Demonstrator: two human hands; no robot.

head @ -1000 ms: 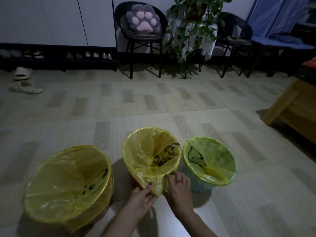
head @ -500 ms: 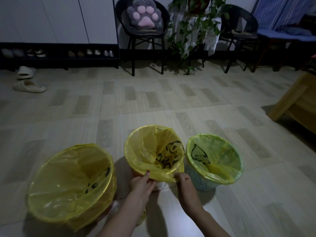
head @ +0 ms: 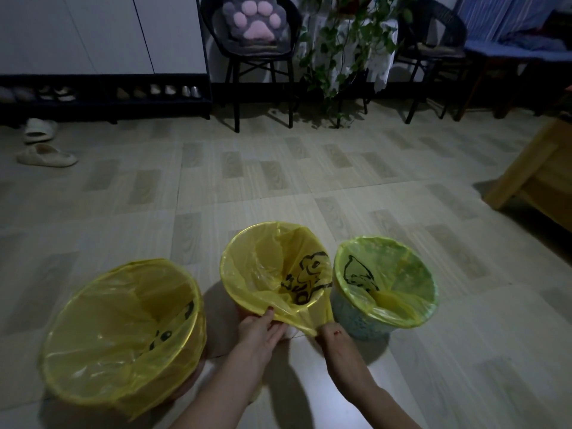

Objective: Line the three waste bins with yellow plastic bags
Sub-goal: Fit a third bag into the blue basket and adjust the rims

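— What do you have on the floor?

— I see three round waste bins in a row on the pale tiled floor (head: 309, 181), each with a translucent yellow plastic bag over its rim. The large left bin (head: 123, 332) sits nearest, its bag folded down over the outside. The middle bin (head: 275, 270) carries a yellow bag with a black cartoon print (head: 309, 274). The right bin, pale blue and patterned (head: 356, 320), stands just beside the middle one, its greenish-yellow bag (head: 387, 280) also printed in black.

— And my hands?

— My left hand (head: 260, 329) is at the near side of the middle bin, fingers curled, thumb pinching the bag's hem below the rim. My right hand (head: 332, 335) grips the same hem just to the right, fingers closed on a stretched flap of plastic. The flap is pulled taut between both hands, down over the near wall.

— Anything behind?

— A black chair with a grey paw-shaped cushion (head: 257, 23), a trailing green plant (head: 340, 57), and pale slippers (head: 46, 154) far left.
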